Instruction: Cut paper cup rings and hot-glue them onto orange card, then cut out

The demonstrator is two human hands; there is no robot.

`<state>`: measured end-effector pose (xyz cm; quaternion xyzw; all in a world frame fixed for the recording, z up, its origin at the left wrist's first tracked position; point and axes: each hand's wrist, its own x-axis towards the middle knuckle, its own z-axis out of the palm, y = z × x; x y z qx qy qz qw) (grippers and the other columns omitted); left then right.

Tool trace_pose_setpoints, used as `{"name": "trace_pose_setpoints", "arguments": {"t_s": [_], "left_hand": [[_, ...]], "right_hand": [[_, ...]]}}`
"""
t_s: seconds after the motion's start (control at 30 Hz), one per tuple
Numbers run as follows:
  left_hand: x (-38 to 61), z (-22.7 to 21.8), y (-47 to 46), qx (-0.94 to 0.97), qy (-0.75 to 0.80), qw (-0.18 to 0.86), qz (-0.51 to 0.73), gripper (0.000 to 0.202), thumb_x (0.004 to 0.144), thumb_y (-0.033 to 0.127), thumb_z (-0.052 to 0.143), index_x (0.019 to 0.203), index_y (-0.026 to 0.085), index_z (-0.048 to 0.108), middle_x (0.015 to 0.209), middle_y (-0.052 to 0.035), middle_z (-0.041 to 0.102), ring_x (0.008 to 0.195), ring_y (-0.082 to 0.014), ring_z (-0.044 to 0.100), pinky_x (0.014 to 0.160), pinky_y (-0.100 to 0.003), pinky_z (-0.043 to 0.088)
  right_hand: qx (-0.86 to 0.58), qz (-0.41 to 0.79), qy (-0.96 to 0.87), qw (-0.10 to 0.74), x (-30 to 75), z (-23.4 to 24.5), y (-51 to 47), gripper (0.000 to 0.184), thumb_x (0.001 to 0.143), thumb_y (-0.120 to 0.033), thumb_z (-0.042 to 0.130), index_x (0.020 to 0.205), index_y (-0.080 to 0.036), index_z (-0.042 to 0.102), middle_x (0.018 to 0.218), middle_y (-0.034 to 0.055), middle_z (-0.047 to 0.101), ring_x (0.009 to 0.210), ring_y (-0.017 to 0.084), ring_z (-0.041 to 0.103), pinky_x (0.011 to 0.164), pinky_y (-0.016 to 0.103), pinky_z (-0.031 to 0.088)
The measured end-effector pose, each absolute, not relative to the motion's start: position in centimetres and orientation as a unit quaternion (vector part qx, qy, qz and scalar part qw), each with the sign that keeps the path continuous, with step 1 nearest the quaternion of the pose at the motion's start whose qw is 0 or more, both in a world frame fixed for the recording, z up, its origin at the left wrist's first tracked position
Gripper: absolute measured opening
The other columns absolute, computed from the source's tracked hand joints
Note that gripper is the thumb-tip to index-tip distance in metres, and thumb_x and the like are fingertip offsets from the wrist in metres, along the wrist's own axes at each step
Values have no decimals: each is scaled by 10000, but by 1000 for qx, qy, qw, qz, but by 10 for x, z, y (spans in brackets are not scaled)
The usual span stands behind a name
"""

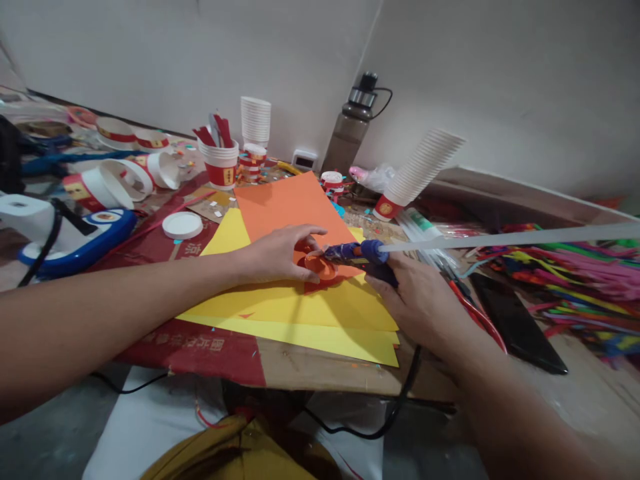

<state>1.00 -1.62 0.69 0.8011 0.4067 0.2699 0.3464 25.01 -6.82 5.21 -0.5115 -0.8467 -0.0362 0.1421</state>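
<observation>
My right hand (407, 287) is wrapped around the grip of a dark blue hot glue gun (350, 251). A long whitish glue stick (505, 237) runs out of its back end to the right. The gun's nozzle points left, at a small round orange piece (320, 269) with a thin rim. My left hand (285, 253) curves its thumb and fingers around the left side of this piece, holding it. Beneath lie an orange paper sheet (285, 207) and several yellow paper sheets (270, 303). Whether the nozzle touches the piece, I cannot tell.
Paper cup stacks (425, 167) (256, 120), a water bottle (349, 130) and a cup of red strips (220, 163) stand behind. A white lid (183, 225) and a blue-white device (80, 240) lie left. On the right are a black phone (517, 323), red-handled pliers (477, 313) and colourful pipe cleaners (590, 273).
</observation>
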Motion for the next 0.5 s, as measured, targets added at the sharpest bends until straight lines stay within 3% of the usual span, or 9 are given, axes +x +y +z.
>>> {"name": "trace_pose_setpoints", "arguments": {"t_s": [0.5], "left_hand": [[11,15,-20,802,423,339,251,799,674,390,768,1384,191,459,1182,-88,667,1110,-240,618,971,-365,452]], "right_hand": [[-515,-74,-846,120,250,51,-69,129,874,-215,516,951,-173,612,857,92,692,755,242,642,639,327,457]]}}
